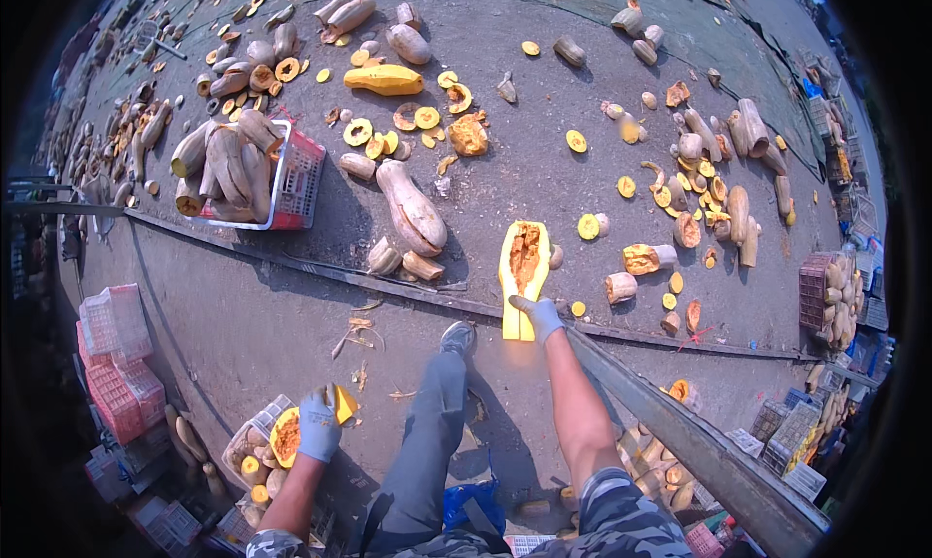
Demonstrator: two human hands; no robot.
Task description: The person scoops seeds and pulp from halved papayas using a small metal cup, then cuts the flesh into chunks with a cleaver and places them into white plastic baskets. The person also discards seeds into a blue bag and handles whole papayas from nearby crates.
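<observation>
My right hand [540, 316], in a grey glove, grips the narrow neck end of a peeled, yellow squash half [537, 275]. Its hollow faces up and shows orange, stringy pulp; a lengthwise split runs through the neck. Lower left, my gloved left hand [319, 427] is closed around a yellow wedge of squash [345, 405], partly hidden by the fingers. Just beside that hand, a cut squash piece [285, 437] with orange pulp rests on a crate [256, 421] filled with squashes.
A metal beam [699, 434] slants down to the right from near my right hand. Across the ground runs a low metal edge [306, 264]. Beyond it stand a red-and-white crate of squashes [300, 179] and scattered whole and cut squashes [412, 207]. Pink crates [120, 368] are stacked at left.
</observation>
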